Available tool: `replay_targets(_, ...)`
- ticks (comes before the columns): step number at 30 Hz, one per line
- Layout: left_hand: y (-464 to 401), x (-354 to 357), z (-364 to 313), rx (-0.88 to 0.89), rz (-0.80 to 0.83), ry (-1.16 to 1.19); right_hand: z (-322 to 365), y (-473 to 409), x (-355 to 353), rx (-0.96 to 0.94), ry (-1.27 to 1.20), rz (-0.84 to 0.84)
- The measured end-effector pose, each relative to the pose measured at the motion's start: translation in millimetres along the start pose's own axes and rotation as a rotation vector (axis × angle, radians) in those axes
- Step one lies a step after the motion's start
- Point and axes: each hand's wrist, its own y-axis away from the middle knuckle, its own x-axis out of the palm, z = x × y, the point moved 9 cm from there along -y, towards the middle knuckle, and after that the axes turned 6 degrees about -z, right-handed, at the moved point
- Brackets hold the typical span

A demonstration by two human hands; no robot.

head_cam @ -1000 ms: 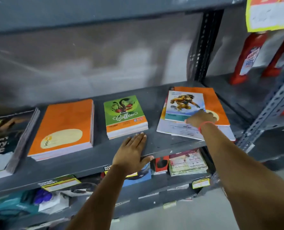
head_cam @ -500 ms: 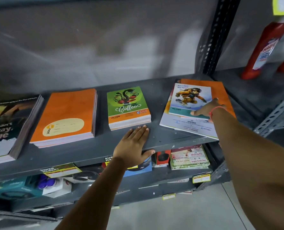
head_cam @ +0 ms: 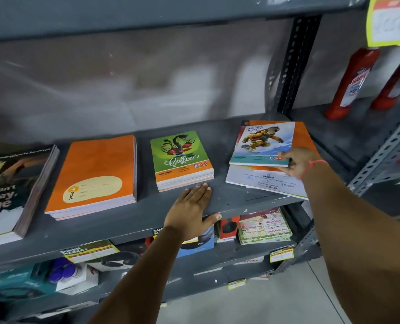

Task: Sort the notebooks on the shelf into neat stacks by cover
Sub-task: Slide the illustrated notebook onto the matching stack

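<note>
On the grey shelf (head_cam: 236, 197) lie a dark-cover stack (head_cam: 9, 190) at far left, an orange notebook stack (head_cam: 96, 174), and a green "Coffee" stack (head_cam: 181, 157). At the right sits a messy pile: an orange notebook (head_cam: 305, 139) and a white-cover notebook (head_cam: 259, 181) under a blue cartoon-cover notebook (head_cam: 263, 142). My right hand (head_cam: 298, 163) grips the blue notebook's near right corner, its near edge raised off the pile. My left hand (head_cam: 192, 209) rests flat on the shelf just in front of the Coffee stack, fingers together, thumb over the shelf's edge.
A perforated upright post (head_cam: 292, 64) stands behind the pile. Red bottles (head_cam: 353, 83) stand on the neighbouring shelf to the right. The lower shelf holds boxed goods and a stack of printed booklets (head_cam: 264, 226), with price tags (head_cam: 282, 254) along the edges.
My right hand slid to the blue notebook's near right corner, took hold of it and lifted that edge. My left hand stayed flat on the shelf. The camera shifted.
</note>
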Motion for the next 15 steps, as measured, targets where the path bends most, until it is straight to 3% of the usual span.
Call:
replay_targets(6,22,-13,27,-0.088,-0.004,0.114,0,11,48,0.041,-0.067,0.180)
replay_targets(10,42,-14,50,-0.174,-0.028,0.073,-4,45,123,-0.017,0.095,0.365)
replay_targets(15,45,-16,55,-0.202,-0.082,0.079,-25,54,181,-0.102,0.355,0.395)
